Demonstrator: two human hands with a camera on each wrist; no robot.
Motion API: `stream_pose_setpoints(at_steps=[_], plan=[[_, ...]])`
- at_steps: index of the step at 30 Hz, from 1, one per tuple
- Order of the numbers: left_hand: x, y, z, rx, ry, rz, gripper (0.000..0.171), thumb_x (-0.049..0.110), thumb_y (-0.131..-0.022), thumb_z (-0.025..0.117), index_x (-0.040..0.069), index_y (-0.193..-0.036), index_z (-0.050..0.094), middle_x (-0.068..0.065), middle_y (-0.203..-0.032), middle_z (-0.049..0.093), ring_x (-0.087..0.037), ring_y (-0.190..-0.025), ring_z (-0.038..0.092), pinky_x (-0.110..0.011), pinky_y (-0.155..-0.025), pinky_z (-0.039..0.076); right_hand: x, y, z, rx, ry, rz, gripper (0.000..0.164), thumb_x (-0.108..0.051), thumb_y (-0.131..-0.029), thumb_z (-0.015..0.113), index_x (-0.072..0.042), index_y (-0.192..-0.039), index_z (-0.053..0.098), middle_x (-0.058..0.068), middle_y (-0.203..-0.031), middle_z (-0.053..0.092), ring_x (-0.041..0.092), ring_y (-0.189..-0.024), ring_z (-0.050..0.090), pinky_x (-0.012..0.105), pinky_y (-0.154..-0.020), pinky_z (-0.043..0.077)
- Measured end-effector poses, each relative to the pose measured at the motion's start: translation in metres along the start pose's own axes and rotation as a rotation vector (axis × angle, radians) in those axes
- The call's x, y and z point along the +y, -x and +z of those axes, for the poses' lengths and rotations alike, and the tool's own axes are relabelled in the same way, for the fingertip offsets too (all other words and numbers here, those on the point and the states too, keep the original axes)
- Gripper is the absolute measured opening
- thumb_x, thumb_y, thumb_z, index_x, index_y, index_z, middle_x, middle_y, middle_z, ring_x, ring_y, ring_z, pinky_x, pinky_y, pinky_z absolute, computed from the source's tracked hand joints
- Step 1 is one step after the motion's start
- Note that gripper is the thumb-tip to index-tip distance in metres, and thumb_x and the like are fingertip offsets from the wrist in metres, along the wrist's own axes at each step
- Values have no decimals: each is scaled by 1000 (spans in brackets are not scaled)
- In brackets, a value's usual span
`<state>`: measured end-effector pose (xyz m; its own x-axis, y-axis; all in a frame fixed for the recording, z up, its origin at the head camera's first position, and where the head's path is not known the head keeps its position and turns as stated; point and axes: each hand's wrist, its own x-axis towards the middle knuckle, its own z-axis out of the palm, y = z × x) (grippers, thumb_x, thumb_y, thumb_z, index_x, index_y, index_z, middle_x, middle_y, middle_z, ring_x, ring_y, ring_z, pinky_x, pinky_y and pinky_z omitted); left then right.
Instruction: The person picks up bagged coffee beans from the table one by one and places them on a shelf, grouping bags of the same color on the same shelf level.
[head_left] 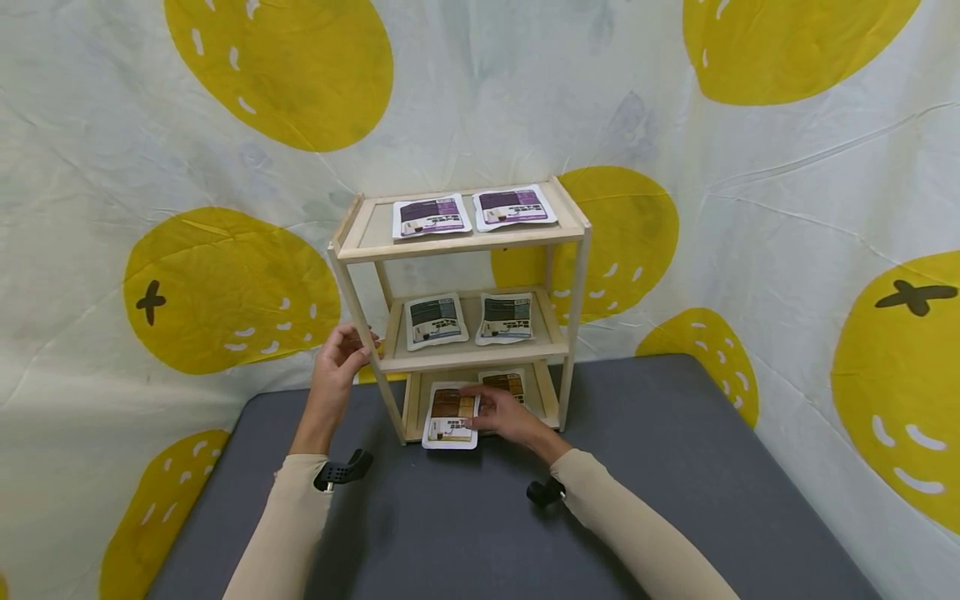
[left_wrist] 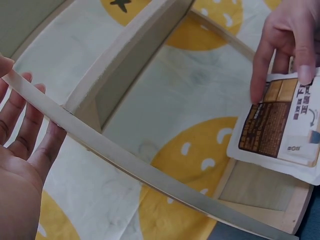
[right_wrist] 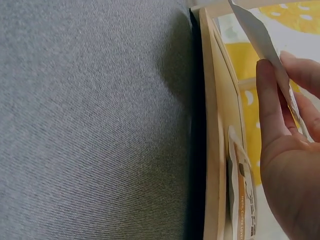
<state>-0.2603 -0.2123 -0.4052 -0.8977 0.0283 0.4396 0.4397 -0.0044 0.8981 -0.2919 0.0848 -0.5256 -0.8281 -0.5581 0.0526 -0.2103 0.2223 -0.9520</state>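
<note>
My right hand [head_left: 508, 414] pinches a white coffee packet [head_left: 442, 404] with a brown label between thumb and fingers, at the front of the bottom tier of a small wooden shelf rack [head_left: 457, 362]. In the right wrist view, the packet [right_wrist: 260, 37] is seen edge-on, tilted above the bottom tier. A second brown-labelled packet [head_left: 504, 382] lies on that tier, partly behind my right hand. My left hand [head_left: 337, 362] holds the rack's left front post [left_wrist: 125, 157], thumb on one side and fingers behind it.
Two dark green-labelled packets [head_left: 435, 321] lie side by side on the middle tier. On the top tier rest two purple-labelled packets [head_left: 431, 217]. The rack stands on a dark grey table [head_left: 450, 525], close to a hanging cloth [head_left: 465, 100] printed with yellow fruit.
</note>
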Motion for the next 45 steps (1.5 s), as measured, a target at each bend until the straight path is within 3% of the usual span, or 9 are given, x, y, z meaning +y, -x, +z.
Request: stream_pose_setpoints(at_steps=[3, 6, 9, 13, 16, 22, 30, 38, 45], plan=[[0, 0, 0, 0, 4, 3, 37, 10, -103, 59, -7, -133, 47, -6, -113, 61, -39, -110, 58, -31, -90, 57, 0, -2, -1, -16, -3, 9, 63, -11, -93, 75, -9, -150, 48, 16, -151, 48, 27, -98, 64, 47, -79, 56], [-1, -1, 0, -2, 3, 4, 30, 10, -103, 58, 0, -130, 52, -6, -114, 61, -38, -110, 58, -30, -91, 57, 0, -5, -3, -24, 7, 10, 65, -10, -92, 75, -9, -151, 46, 15, -151, 48, 24, -91, 64, 50, -77, 56], [0, -1, 0, -3, 5, 2, 26, 10, -103, 59, 6, -129, 54, -6, -114, 62, -38, -111, 57, -31, -91, 57, 1, -8, -5, -24, 17, 8, 65, -10, -93, 74, -10, -152, 46, 15, -151, 48, 28, -98, 66, 52, -80, 56], [0, -1, 0, 0, 8, -4, 26, 11, -103, 59, 8, -128, 54, -6, -114, 62, -39, -111, 57, -32, -91, 57, 1, -12, -8, -11, 79, 10, 65, -16, -93, 75, -13, -151, 47, 11, -153, 47, 35, -120, 60, 52, -93, 54], [1, -1, 0, 1, 7, -3, 27, 11, -103, 59, 6, -128, 54, -5, -114, 62, -39, -110, 57, -32, -91, 57, 1, -15, -10, -5, 124, 17, 66, -19, -92, 76, -15, -152, 48, 9, -153, 48, 35, -127, 55, 51, -97, 51], [2, -1, 1, 0, 0, 0, 31, 11, -103, 59, 0, -130, 51, -6, -113, 61, -38, -109, 57, -33, -91, 57, 1, -20, -13, -27, 143, 32, 67, -18, -94, 75, -14, -154, 44, 11, -153, 47, 34, -125, 56, 48, -94, 52], [2, -1, 1, 4, -6, -3, 27, 11, -103, 59, 5, -129, 54, -6, -114, 61, -41, -110, 57, -32, -90, 57, -1, -25, -12, -8, 121, 112, 62, -21, -97, 70, -18, -153, 45, 13, -158, 40, 38, -142, 42, 52, -100, 50], [0, 0, 0, -2, -1, 5, 38, 10, -103, 59, -7, -134, 47, -24, -119, 57, -39, -109, 57, -31, -89, 57, -2, -30, -9, 19, 138, 113, 59, -22, -99, 68, -15, -153, 45, 15, -158, 40, 38, -142, 42, 52, -99, 51], [1, 0, 0, 4, 13, 3, 40, 9, -103, 59, -11, -134, 44, -9, -114, 62, -33, -107, 60, -32, -89, 57, 0, -33, -8, 29, 91, 100, 57, -17, -99, 67, -8, -152, 46, 18, -155, 43, 40, -135, 50, 50, -94, 54]])
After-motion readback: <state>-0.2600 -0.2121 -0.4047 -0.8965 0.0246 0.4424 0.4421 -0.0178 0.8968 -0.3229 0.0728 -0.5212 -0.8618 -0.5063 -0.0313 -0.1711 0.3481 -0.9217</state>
